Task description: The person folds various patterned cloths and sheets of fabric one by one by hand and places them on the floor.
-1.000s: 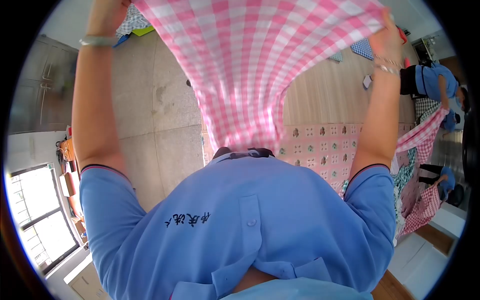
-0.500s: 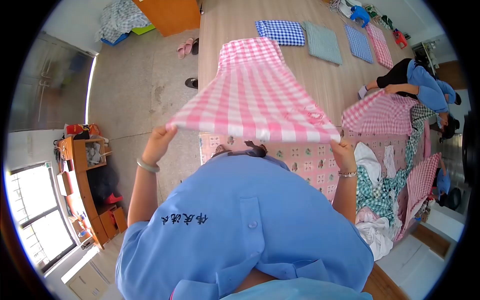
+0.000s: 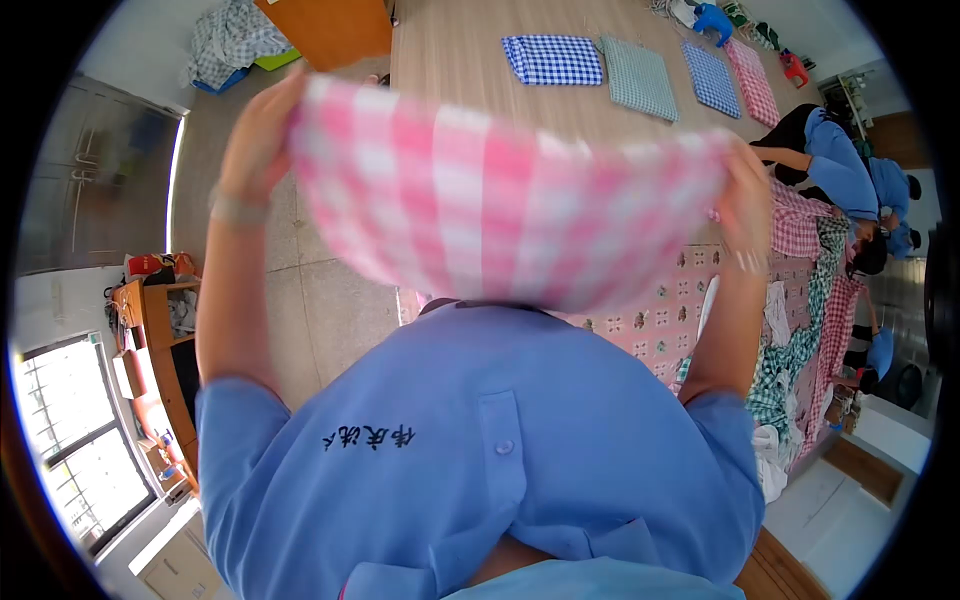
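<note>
A pink and white checked cloth (image 3: 480, 200), blurred by motion, hangs stretched between my two raised hands in front of my chest. My left hand (image 3: 262, 135) grips its upper left corner. At the upper right corner my right hand (image 3: 745, 195) is closed on the fabric, its fingers smeared. The lower part of the cloth billows toward me and hides part of the table behind it.
The wooden table (image 3: 450, 50) bears a blue checked folded cloth (image 3: 553, 60), a green one (image 3: 640, 78) and others. Green and white cloths (image 3: 775, 385) lie heaped at right. Co-workers (image 3: 840, 165) bend over cloths there. An orange cabinet (image 3: 335, 35) stands at upper left.
The cloth swung from high overhead down onto the table, and now it is lifted again. Both my hands came down close to my body, then rose, still holding its corners.
</note>
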A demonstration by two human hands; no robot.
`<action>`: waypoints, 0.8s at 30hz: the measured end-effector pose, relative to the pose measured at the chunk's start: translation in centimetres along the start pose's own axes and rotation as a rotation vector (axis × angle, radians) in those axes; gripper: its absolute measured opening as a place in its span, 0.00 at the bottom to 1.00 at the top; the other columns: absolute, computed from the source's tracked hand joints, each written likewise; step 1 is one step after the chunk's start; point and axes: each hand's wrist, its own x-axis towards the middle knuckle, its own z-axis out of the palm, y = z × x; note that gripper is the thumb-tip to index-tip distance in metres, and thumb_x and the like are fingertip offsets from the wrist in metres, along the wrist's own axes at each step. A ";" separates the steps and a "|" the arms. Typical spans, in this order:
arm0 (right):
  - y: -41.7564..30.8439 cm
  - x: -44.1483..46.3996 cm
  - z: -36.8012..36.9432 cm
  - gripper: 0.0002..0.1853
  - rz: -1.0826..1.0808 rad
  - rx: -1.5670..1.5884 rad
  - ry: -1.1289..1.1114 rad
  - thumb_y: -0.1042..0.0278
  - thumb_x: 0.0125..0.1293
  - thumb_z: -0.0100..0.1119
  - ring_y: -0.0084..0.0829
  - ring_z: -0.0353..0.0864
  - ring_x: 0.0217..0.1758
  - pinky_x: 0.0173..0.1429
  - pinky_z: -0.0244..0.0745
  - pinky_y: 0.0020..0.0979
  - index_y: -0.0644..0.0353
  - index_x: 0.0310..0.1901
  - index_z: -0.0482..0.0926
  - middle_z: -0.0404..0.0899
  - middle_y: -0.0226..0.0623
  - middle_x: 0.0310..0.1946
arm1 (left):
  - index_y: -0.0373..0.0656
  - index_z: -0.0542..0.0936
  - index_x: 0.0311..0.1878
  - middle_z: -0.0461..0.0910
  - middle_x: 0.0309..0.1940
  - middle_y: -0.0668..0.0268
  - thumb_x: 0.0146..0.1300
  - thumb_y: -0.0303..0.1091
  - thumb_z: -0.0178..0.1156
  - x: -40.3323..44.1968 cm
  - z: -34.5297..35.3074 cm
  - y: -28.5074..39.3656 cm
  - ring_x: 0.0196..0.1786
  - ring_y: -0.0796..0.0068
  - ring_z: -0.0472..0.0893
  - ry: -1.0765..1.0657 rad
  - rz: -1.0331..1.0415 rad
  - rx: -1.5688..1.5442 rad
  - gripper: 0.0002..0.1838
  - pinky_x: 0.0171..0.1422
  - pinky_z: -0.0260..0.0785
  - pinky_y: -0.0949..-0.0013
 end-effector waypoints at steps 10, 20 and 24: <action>-9.1 15.1 3.2 0.12 -0.198 0.202 -0.147 0.69 0.62 0.42 0.29 0.74 0.42 0.47 0.69 0.31 0.67 0.41 0.72 0.75 0.39 0.37 | 0.34 0.70 0.48 0.74 0.43 0.60 0.64 0.41 0.43 9.7 6.7 10.4 0.45 0.69 0.74 -0.127 0.360 -0.243 0.19 0.55 0.63 0.64; -8.6 0.7 -2.5 0.12 -0.391 -0.063 -0.075 0.69 0.61 0.47 0.24 0.68 0.44 0.50 0.62 0.26 0.67 0.42 0.70 0.72 0.33 0.39 | 0.35 0.72 0.44 0.74 0.38 0.67 0.62 0.36 0.48 -0.5 -1.3 6.1 0.40 0.81 0.70 -0.027 0.510 0.129 0.14 0.48 0.60 0.75; 3.3 -4.6 -7.4 0.06 0.026 -0.172 0.056 0.76 0.57 0.52 0.17 0.70 0.36 0.43 0.64 0.19 0.65 0.37 0.74 0.73 0.25 0.31 | 0.39 0.78 0.39 0.74 0.28 0.76 0.59 0.33 0.52 -4.8 -3.3 -5.4 0.31 0.89 0.68 -0.073 0.074 0.349 0.10 0.39 0.61 0.80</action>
